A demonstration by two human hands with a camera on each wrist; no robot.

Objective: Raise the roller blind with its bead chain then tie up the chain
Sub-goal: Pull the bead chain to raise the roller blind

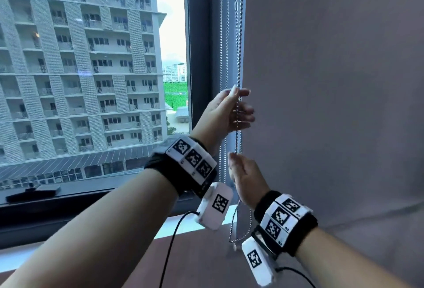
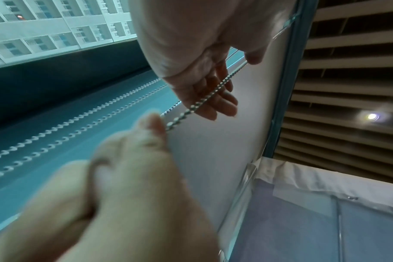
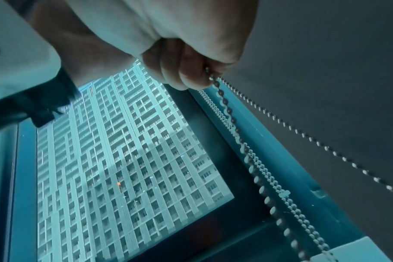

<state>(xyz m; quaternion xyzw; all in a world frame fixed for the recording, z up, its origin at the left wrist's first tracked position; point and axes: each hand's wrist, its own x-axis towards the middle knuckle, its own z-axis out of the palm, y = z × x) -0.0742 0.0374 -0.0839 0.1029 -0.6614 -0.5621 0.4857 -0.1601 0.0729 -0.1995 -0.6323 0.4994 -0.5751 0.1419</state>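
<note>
The grey roller blind [image 1: 332, 104] hangs down over the right-hand window. Its metal bead chain [image 1: 239, 58] runs along the blind's left edge and ends in a loop [image 1: 234, 239] near the sill. My left hand [image 1: 237, 95] is the upper one and pinches the chain between thumb and forefinger, the other fingers loosely curled beside it [image 2: 213, 99]. My right hand [image 1: 236, 161] is just below and grips the same chain [image 3: 227, 113] in curled fingers [image 3: 186, 76]. In the left wrist view the right hand [image 2: 150, 134] is blurred.
A second pair of pale bead chains [image 1: 221, 58] hangs left of mine against the dark window frame [image 1: 198, 47]. The left window shows an apartment block. A dark flat object [image 1: 34, 192] lies on the sill. A brown surface [image 1: 206, 262] is below.
</note>
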